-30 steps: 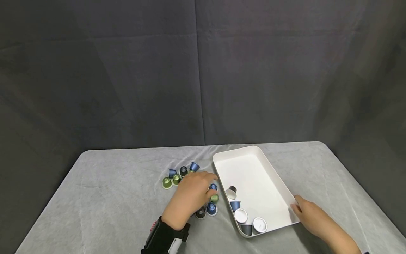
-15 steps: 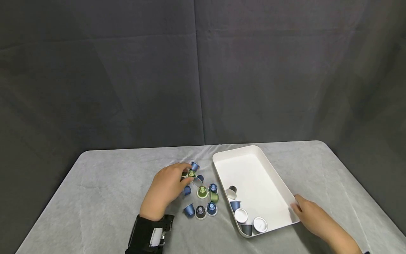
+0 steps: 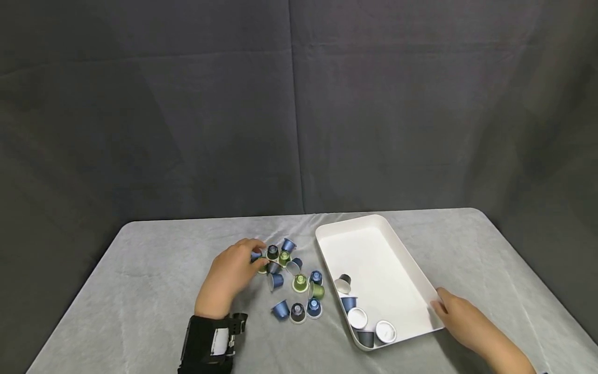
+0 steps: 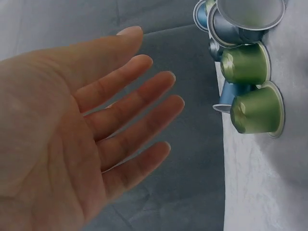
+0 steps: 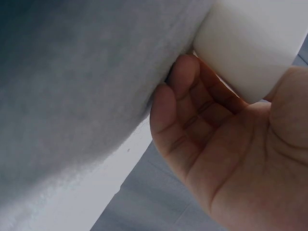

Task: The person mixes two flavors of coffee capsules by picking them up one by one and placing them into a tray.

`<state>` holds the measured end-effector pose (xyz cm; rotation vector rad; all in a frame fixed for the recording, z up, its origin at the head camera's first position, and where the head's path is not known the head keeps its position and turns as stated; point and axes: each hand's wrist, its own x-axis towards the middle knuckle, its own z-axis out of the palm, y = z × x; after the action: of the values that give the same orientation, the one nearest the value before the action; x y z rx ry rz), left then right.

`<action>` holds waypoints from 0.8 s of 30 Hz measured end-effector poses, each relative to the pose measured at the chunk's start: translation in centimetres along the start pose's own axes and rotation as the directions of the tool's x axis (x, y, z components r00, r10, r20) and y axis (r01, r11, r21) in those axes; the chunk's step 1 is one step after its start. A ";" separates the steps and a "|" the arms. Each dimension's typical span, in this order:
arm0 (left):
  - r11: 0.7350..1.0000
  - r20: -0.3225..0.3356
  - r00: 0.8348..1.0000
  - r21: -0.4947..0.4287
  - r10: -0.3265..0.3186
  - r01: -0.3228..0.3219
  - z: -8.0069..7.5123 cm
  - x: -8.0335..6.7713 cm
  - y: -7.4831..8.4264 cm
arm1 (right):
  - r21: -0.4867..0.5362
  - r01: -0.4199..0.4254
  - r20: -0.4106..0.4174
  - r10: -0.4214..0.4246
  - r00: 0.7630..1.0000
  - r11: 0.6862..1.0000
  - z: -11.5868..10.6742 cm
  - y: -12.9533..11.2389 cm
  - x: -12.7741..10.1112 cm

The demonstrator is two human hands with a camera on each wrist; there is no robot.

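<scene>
**Coffee capsules scattered beside a white tray**

Nearest the camera, the right hand (image 3: 460,318) steadies the white tray (image 3: 374,249) at its near right corner, fingers curled loosely round the rim as the right wrist view shows. Five capsules lie in the tray's near end, among them a blue capsule (image 3: 348,303) and two turned foil-side up. Left of the tray, the left hand (image 3: 229,278) is spread, fingers straight and holding nothing, its fingertips at the left edge of the loose capsule cluster (image 3: 291,283) on the grey tabletop (image 3: 140,291); whether they touch a capsule cannot be told from the head view. The left wrist view shows the open palm just short of two green capsules (image 4: 250,86) lying on their sides. Farther back, a blue capsule (image 3: 288,245) marks the cluster's far edge, and a dark curtain (image 3: 299,104) closes the scene.

The capsules look light, smooth and prone to roll; thin foil lids probably dent easily, so a pinch across the flared rim seems the safest hold.
</scene>
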<state>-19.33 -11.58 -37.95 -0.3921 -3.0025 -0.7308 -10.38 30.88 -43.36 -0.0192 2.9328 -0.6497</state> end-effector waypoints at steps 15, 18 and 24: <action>0.991 0.056 0.989 0.022 -0.135 0.134 -0.1 -0.2 -2.5 | -0.001 0.005 -0.011 -0.005 1.000 1.000 0.0 0.2 -0.2; 0.989 0.083 0.985 0.015 -0.150 0.149 0.2 -0.2 -2.8 | 0.004 0.012 -0.012 -0.012 1.000 1.000 0.0 0.2 -0.3; 0.984 0.112 0.977 0.016 -0.180 0.180 0.8 0.0 -3.2 | 0.008 0.019 -0.016 -0.019 1.000 1.000 -0.1 0.1 -0.3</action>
<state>-20.09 -13.97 -40.05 -0.1677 -3.1782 -0.7350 -10.07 31.05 -43.30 -0.0420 2.9484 -0.6669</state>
